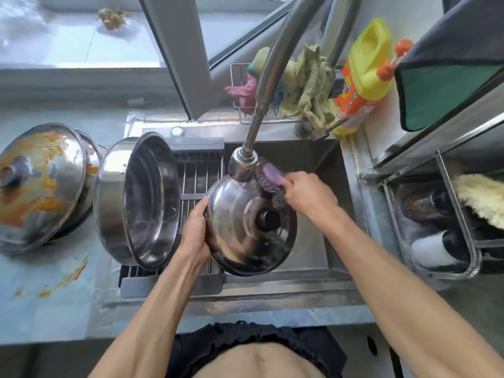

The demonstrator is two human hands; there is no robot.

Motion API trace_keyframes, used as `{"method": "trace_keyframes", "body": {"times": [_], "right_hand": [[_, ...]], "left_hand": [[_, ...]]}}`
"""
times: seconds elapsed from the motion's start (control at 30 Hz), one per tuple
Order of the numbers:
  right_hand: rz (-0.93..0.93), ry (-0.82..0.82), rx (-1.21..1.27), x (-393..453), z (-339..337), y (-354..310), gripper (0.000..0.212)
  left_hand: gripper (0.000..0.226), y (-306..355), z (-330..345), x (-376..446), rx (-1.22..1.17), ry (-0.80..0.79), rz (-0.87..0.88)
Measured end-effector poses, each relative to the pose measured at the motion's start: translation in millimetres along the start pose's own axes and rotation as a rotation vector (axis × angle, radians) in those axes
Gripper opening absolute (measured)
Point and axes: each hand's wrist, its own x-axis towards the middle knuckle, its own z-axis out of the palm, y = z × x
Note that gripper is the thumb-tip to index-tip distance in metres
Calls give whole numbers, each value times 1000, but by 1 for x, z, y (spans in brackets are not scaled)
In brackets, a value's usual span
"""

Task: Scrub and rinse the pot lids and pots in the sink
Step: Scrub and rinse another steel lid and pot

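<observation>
Head cam, over the sink (338, 170): we're gripping a steel pot lid (245, 227) by its left rim w/ our left hand (195, 231), fingers curled round the edge, tilting it under the faucet head (242, 166). Our right hand (308, 193) is closing round a purple-handled scrubber (270, 177), pressing its dark wire pad onto the lid's upper edge, above the black knob (268, 220). A clean steel pot (141, 200) is leaning on its side on the drying rack (199, 175) at left; a sauce-smeared lid (41, 184) is sitting on the counter (54, 296) beyond it. A yellow detergent bottle (362, 77) is standing behind the basin.
</observation>
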Motion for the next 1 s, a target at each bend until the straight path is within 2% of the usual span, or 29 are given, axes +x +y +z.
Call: {"method": "trace_keyframes", "body": {"times": [0.13,0.2,0.27,0.33,0.4,0.5,0.53,0.6,0.67,0.8,0.93,1.0], "right_hand": [[-188,-74,-52,-16,5,3,26],[-129,-86,-29,-9,0,16,25],[-40,-50,6,-1,-1,28,27],[-106,-31,42,-9,7,25,29],[-187,-41,76,-18,15,23,30],[18,-55,161,-9,11,43,33],[64,-29,182,-8,14,46,31],[1,-21,231,-18,23,37,31],[-76,-43,264,-27,31,31,36],[176,-29,299,-21,30,49,42],[30,14,379,-44,52,20,42],[101,7,419,-43,49,27,49]], "left_hand": [[36,5,-10,-2,-34,-13,-10],[45,7,-13,-2,-46,-17,-22],[45,8,-14,-2,-51,-3,-14],[29,11,-13,0,-54,-9,2],[37,14,-12,-1,-69,-44,-8],[31,21,-10,-5,-64,6,11],[41,23,-10,-5,-82,25,13],[56,24,-8,-3,-124,63,5],[53,23,-8,-5,-145,101,-9],[46,22,-6,-9,-196,123,18],[31,30,3,-9,-253,227,67],[23,32,5,-9,-277,241,66]]}}
